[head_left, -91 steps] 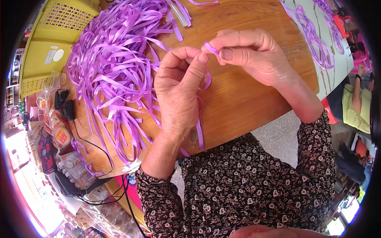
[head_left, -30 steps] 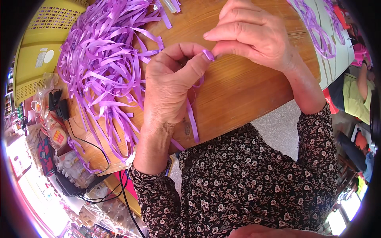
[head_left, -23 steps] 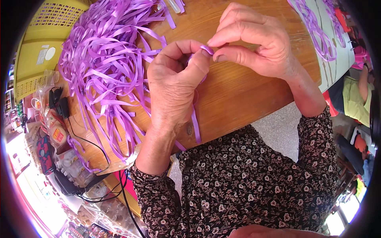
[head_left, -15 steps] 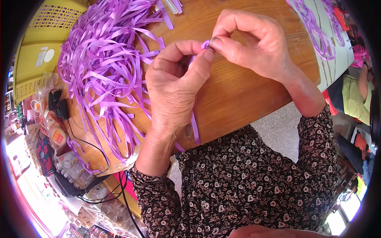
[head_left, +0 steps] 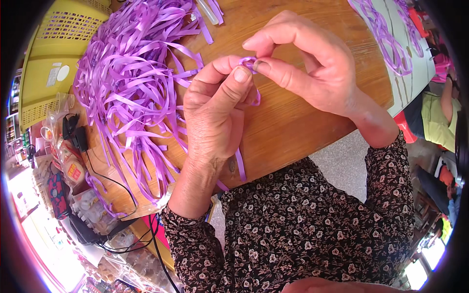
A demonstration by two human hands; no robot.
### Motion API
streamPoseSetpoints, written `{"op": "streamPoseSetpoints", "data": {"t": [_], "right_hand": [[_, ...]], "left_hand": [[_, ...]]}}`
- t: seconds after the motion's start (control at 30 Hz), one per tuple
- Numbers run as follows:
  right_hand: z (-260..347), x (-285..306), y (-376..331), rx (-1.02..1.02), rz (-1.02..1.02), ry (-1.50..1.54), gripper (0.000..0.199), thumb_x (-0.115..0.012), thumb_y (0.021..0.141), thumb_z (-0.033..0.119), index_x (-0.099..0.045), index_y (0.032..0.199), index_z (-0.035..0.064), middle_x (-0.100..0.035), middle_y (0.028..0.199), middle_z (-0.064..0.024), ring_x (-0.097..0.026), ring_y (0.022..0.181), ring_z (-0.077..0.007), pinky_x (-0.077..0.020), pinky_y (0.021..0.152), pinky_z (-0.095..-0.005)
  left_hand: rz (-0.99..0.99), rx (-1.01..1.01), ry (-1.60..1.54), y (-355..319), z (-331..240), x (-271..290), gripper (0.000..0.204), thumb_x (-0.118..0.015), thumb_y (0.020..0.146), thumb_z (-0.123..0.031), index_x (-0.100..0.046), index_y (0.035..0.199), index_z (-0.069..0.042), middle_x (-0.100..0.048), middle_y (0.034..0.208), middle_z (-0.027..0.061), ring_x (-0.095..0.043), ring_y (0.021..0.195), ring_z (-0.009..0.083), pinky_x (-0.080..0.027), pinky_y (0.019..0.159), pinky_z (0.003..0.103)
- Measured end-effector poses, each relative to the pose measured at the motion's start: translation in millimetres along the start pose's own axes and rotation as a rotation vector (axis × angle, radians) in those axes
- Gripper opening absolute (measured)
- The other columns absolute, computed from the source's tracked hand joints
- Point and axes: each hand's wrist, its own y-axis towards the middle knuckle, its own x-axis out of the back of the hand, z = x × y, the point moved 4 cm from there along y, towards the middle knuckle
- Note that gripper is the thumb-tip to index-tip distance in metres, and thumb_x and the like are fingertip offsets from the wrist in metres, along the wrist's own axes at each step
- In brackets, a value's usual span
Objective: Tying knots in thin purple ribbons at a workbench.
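My left hand [head_left: 215, 107] pinches a narrow purple ribbon [head_left: 248, 60] between thumb and forefinger, above the wooden table [head_left: 293, 115]. A small loop stands up at the fingertips, and part of the ribbon hangs below the hand down to the table's near edge. Against the loop's right side rests the thumb of my right hand [head_left: 312, 73]; its forefinger is raised, apart from the thumb. The folded fingers of my left hand hide the middle of the ribbon. Just left of that hand lies a large tangled pile of purple ribbons [head_left: 132, 93], many of them knotted.
A yellow plastic basket [head_left: 36, 83] stands at the far left. Beyond the pile lies a clear tube [head_left: 209, 12]. Black cables [head_left: 113, 178] and plastic bags [head_left: 66, 163] crowd the left edge. More purple ribbon loops [head_left: 398, 56] lie on a white surface at right, near another person [head_left: 439, 119].
My right forefinger has lifted off the thumb, so the pinch has come apart. The ribbon loop at my left fingertips now shows wider, and a second bend of ribbon appears below it.
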Motion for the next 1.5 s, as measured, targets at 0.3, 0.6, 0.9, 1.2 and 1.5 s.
{"op": "streamPoseSetpoints", "data": {"t": [0.3,0.6,0.9,1.2,1.5], "right_hand": [[0.6,2.3,2.4,0.070,0.063,-0.073,0.013,-0.067,0.077,0.002,-0.065,0.088,0.0056,-0.062,0.086,-0.0034,-0.061,0.082,-0.0176,-0.0482,0.073,-0.0284],[22.4,15.0,13.7,0.074,0.102,-0.177,0.015,-0.070,0.074,0.002,-0.065,0.087,0.0050,-0.059,0.079,-0.0065,-0.056,0.073,-0.0224,-0.0439,0.063,-0.0286],[2.9,3.6,-3.8,0.206,-0.052,-0.213,0.013,-0.067,0.069,0.000,-0.056,0.075,0.0053,-0.056,0.075,-0.0036,-0.056,0.073,-0.0198,-0.0457,0.065,-0.0305],[-7.2,2.7,-4.0,0.037,0.026,-0.135,0.011,-0.060,0.072,-0.006,-0.056,0.079,0.0017,-0.056,0.079,-0.0067,-0.054,0.073,-0.0156,-0.0422,0.066,-0.0258],[-36.2,15.9,8.4,0.951,-0.120,-0.029,0.014,-0.067,0.076,0.000,-0.063,0.089,0.0037,-0.059,0.082,-0.0066,-0.057,0.073,-0.0216,-0.0437,0.065,-0.0278]], "left_hand": [[0.006,0.042,-0.025,2.3,1.4,2.1,0.012,-0.061,0.087,-0.010,-0.061,0.096,-0.001,-0.057,0.076,0.0010,-0.047,0.065,0.0090,-0.038,0.060,0.023],[-0.038,0.029,0.033,-0.9,-2.6,3.2,0.009,-0.062,0.086,-0.005,-0.062,0.094,-0.001,-0.062,0.083,0.0027,-0.049,0.065,0.0086,-0.040,0.059,0.023],[-0.033,-0.016,0.199,-1.4,-6.1,-3.1,0.013,-0.066,0.083,-0.003,-0.062,0.094,0.000,-0.061,0.083,0.0013,-0.050,0.066,0.0064,-0.040,0.059,0.019],[-0.108,-0.060,0.378,-5.5,-15.0,-9.5,0.016,-0.065,0.082,0.000,-0.063,0.098,-0.001,-0.061,0.084,-0.0011,-0.047,0.064,0.0009,-0.036,0.055,0.015],[-0.183,-0.061,0.494,-11.3,-18.5,-19.4,0.011,-0.066,0.082,-0.002,-0.065,0.093,-0.001,-0.056,0.067,-0.0069,-0.041,0.053,-0.0019,-0.028,0.045,0.014]]}}
